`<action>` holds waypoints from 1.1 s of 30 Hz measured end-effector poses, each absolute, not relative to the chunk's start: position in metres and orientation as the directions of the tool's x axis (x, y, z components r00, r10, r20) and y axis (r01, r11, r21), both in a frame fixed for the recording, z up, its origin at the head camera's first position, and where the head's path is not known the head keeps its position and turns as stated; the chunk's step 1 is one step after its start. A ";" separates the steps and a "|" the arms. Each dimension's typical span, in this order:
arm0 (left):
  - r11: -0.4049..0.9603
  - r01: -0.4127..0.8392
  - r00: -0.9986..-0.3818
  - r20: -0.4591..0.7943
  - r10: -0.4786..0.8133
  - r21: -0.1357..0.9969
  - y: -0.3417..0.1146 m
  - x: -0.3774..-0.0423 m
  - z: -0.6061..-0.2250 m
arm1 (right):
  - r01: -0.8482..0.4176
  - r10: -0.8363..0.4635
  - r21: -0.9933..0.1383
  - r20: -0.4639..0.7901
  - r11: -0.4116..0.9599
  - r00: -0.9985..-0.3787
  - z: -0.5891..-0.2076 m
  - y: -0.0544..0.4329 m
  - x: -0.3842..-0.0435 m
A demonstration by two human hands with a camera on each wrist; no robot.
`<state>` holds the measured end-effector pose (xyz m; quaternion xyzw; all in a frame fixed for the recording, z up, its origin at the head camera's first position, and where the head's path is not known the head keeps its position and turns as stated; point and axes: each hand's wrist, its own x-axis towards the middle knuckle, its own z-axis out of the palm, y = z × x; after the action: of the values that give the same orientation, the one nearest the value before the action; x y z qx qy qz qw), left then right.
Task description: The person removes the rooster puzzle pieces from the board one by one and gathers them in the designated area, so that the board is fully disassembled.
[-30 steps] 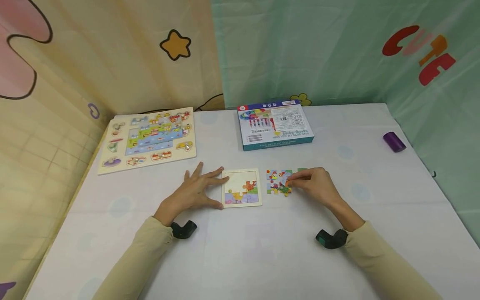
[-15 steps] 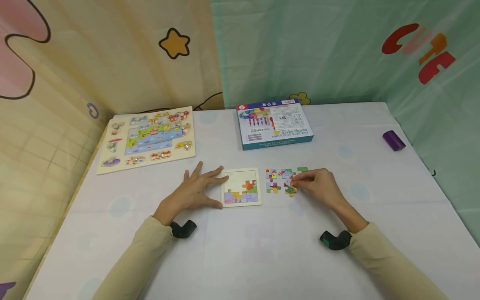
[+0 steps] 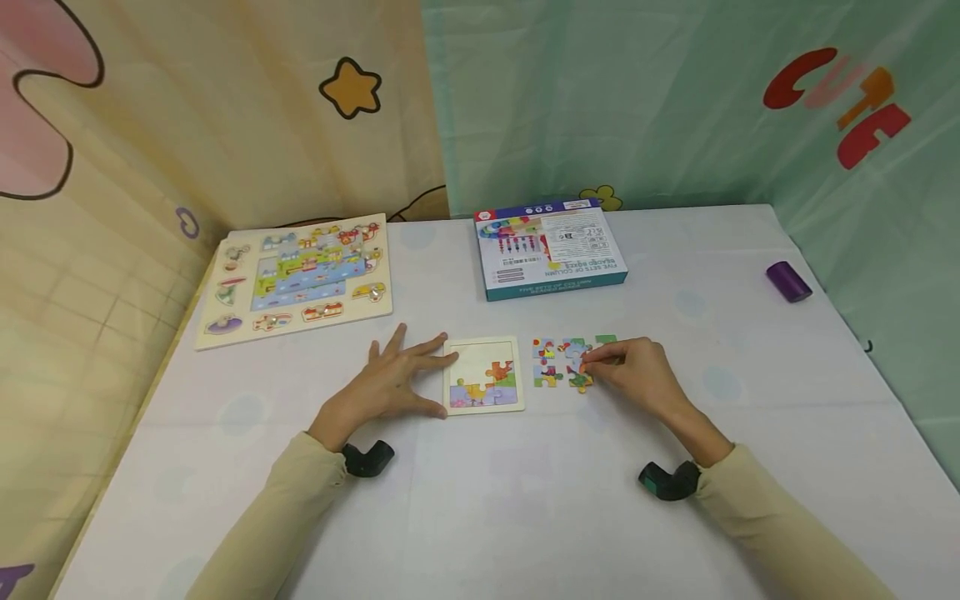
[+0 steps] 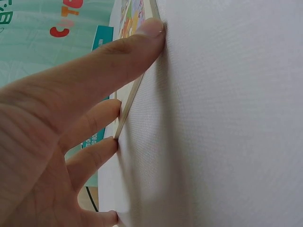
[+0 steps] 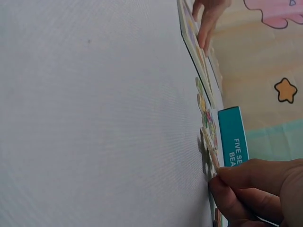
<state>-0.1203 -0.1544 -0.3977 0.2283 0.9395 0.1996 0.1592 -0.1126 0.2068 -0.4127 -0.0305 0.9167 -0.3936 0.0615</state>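
Note:
A square wooden puzzle tray (image 3: 483, 412) lies flat in the middle of the table, with a few jigsaw pieces (image 3: 483, 393) fitted along its bottom and right side. My left hand (image 3: 390, 379) has its fingers spread, the thumb and fingertips touching the tray's left edge; the left wrist view shows the thumb (image 4: 151, 28) on the tray's rim. To the right, my right hand (image 3: 633, 371) pinches a jigsaw puzzle piece (image 3: 580, 380) between thumb and forefinger. In the right wrist view this piece (image 5: 209, 145) is tilted, one edge raised off the table.
Loose jigsaw pieces (image 3: 545, 374) lie between the tray and my right hand, a green one (image 3: 606, 338) partly behind it. Behind them stands a teal-sided box (image 3: 555, 250). Knobbed puzzle boards (image 3: 300, 325) lie at the back left, a purple cylinder (image 3: 788, 282) at the far right.
My right hand has moved slightly right with the pinched piece, pulling it away from the other loose pieces, and has since stayed nearly still. The left hand and tray have not moved.

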 end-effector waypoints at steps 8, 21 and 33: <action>0.820 0.356 -0.846 -0.217 0.486 0.449 -0.154 -0.121 -0.397 | -0.025 -0.119 -0.720 -0.079 0.694 -0.990 -0.413 0.207 -0.113; 0.819 0.352 -0.849 -0.214 0.483 0.453 -0.155 -0.121 -0.397 | -0.027 -0.122 -0.725 -0.079 0.688 -0.989 -0.413 0.208 -0.111; 0.818 0.349 -0.848 -0.218 0.484 0.457 -0.154 -0.121 -0.398 | -0.107 -0.134 -0.723 0.020 0.683 -0.991 -0.413 0.203 -0.113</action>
<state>-0.1206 -0.1544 -0.3982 0.2219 0.9391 0.2046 0.1643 -0.1134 0.2027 -0.4131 -0.0656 0.9171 -0.3928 0.0170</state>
